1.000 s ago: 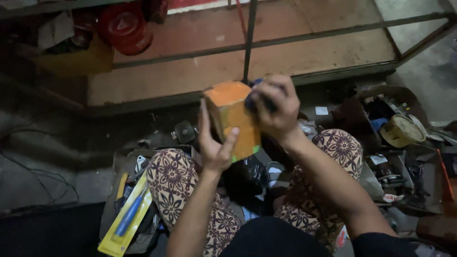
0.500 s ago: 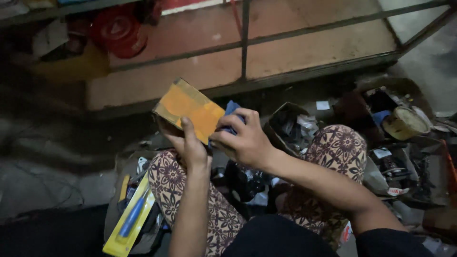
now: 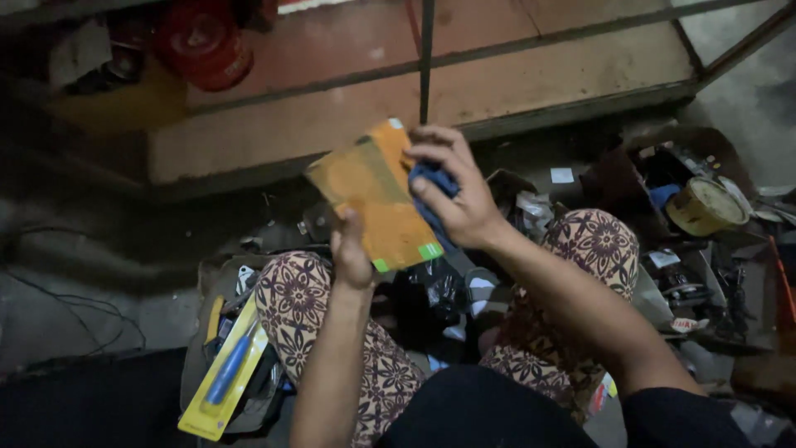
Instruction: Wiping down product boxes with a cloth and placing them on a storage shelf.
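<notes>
— What are the two hands doing, near the middle of the frame?

— The left hand (image 3: 352, 253) is clamped on the lower edge of a flat orange package (image 3: 375, 197), thumb up along its front. The package sits tilted, just above centre, held up over the patterned knees (image 3: 294, 294).

— And the other one?

— The right hand (image 3: 456, 195) is closed around a bunched blue cloth (image 3: 431, 187), pressing it against the right edge of the orange package. The fingers curl over the top of the cloth, so only a part of it shows.

— What lies around them?

— At lower left, a long yellow blister pack with a blue-handled tool (image 3: 225, 377) rests on the floor beside the left knee. Between the legs is a dark heap of small parts, too dim to tell apart. At the right of the frame, a round yellowish tin (image 3: 703, 206) sits among more clutter. In the upper left, a red cylinder (image 3: 203, 41) stands on a low wooden shelf (image 3: 531, 87), and a thin metal bar (image 3: 426, 58) runs down from the top edge to just behind the package.

— Any cables?

— Thin dark wires (image 3: 75, 311) trail across the floor at left.
</notes>
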